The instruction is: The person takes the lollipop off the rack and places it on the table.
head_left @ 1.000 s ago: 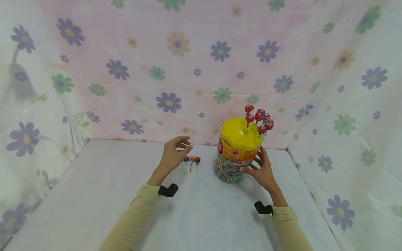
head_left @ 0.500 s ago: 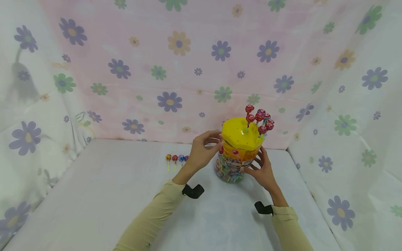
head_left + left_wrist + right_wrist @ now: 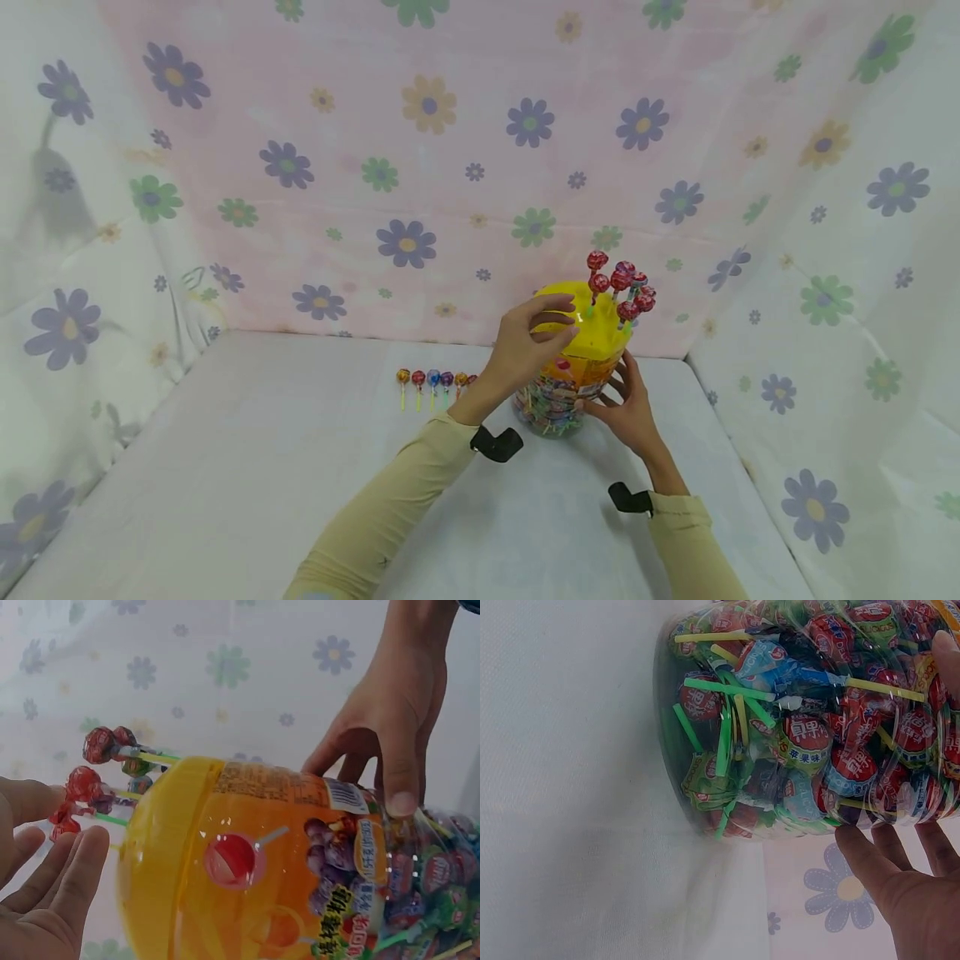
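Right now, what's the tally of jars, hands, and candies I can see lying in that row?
Jar: 1
Hands, left hand and right hand: 2
Lollipops lying in the row: 6, the rightmost partly hidden
Total: 9

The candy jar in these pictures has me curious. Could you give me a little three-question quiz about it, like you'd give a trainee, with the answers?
1. Which hand grips the jar?
2. Fill in the colour: the lid is ____.
3. In the head view, where does the row of lollipops lie?
A) Left of the jar
B) Right of the jar
C) Directly behind the jar

Key:
1. The right hand.
2. Yellow.
3. A.
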{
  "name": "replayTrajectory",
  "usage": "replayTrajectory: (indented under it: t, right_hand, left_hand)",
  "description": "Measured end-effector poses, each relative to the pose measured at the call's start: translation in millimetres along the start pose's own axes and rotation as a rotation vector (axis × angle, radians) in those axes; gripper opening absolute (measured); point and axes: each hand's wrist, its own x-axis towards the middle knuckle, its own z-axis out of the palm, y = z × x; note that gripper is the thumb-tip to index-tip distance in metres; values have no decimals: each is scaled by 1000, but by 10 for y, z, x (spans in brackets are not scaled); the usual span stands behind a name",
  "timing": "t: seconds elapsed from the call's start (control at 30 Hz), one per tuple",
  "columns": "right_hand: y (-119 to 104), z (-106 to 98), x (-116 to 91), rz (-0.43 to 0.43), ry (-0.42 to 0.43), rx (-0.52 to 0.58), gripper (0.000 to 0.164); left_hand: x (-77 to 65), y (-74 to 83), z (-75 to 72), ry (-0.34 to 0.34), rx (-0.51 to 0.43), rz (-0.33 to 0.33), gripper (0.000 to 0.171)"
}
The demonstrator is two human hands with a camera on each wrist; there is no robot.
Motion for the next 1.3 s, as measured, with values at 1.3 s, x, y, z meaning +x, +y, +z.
replayTrajectory:
  t: [1.3]
  right_hand:
    - [-2, -29, 44, 34, -5, -3, 105]
  left_hand:
    - [514, 129, 236, 127, -15, 144, 32]
